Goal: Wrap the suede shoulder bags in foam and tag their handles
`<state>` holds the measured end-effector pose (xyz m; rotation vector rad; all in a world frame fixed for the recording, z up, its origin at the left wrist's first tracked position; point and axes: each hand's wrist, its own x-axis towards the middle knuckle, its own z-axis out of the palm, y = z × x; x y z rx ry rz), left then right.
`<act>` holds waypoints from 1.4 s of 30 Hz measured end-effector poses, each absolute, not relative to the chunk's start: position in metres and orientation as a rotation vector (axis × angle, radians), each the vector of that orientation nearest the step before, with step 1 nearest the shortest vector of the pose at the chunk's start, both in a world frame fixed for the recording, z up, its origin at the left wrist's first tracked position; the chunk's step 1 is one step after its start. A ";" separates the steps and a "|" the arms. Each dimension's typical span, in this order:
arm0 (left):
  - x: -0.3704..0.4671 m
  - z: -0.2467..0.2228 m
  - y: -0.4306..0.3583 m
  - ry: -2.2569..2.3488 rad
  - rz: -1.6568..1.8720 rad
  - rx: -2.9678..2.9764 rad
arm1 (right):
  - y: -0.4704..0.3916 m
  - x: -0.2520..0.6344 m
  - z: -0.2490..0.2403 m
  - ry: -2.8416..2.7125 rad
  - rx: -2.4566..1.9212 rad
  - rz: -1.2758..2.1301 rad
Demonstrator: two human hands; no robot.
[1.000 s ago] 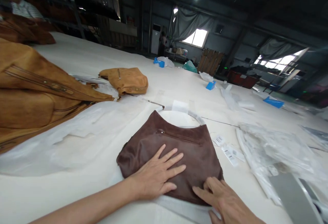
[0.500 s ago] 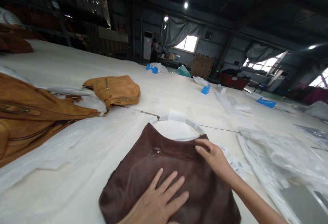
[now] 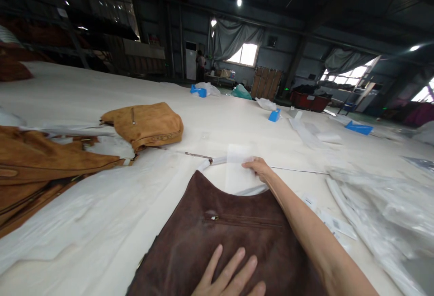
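Note:
A dark brown leather handbag (image 3: 190, 223) lies on the white table in front of me, a zip running across its upper part. Its curved handle (image 3: 203, 166) is wrapped in white material. My left hand (image 3: 230, 280) rests flat on the bag's front with fingers spread, partly cut off by the bottom edge. At the handle, my right hand (image 3: 259, 168) has its fingers pinched on a thin white sheet (image 3: 235, 162) that lies across the loop. The forearm hides the bag's upper right corner and part of the handle.
Tan leather bags (image 3: 149, 124) lie to the left beside white wrapping sheet (image 3: 77, 205). Clear plastic bags (image 3: 383, 196) and small white labels (image 3: 335, 223) are on the right. Blue pieces (image 3: 274, 115) sit farther back on the table. Someone (image 3: 200, 65) stands in the far background.
My right hand has moved from the bag's upper right corner up to the handle and the white sheet there. My left hand stays flat on the bag, now lower in view.

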<state>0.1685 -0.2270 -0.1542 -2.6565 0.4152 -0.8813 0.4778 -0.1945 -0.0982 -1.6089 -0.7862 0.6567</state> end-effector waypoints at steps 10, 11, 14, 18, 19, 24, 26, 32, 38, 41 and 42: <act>0.150 -0.131 -0.243 0.288 -0.513 -3.171 | -0.327 0.406 -0.061 -1.275 -1.581 0.443; 0.149 -0.128 -0.244 0.259 -0.503 -3.212 | -0.343 0.394 -0.065 -1.426 -1.618 0.365; 0.148 -0.122 -0.246 0.236 -0.492 -3.292 | -0.378 0.366 -0.086 -1.812 -1.637 0.185; 0.147 -0.120 -0.246 0.268 -0.546 -3.307 | -0.395 0.347 -0.113 -1.967 -1.753 0.039; 0.145 -0.121 -0.246 0.266 -0.605 -3.293 | -0.396 0.344 -0.117 -1.968 -1.766 0.021; 0.138 -0.130 -0.246 0.054 -1.245 -3.184 | -0.397 0.339 -0.129 -1.966 -1.809 -0.037; 0.138 -0.130 -0.246 -0.070 -1.376 -3.098 | -0.395 0.339 -0.128 -1.974 -1.821 -0.042; 0.146 -0.120 -0.245 0.191 -0.725 -3.268 | -0.403 0.332 -0.107 -1.959 -1.862 0.065; 0.149 -0.118 -0.246 0.172 -0.724 -3.284 | -0.502 0.278 -0.094 -1.921 -1.755 0.064; 0.150 -0.119 -0.247 0.165 -0.737 -3.282 | -0.552 0.245 -0.102 -2.127 -1.870 0.309; 0.150 -0.120 -0.247 0.158 -0.743 -3.284 | -0.562 0.236 -0.106 -2.179 -1.903 0.368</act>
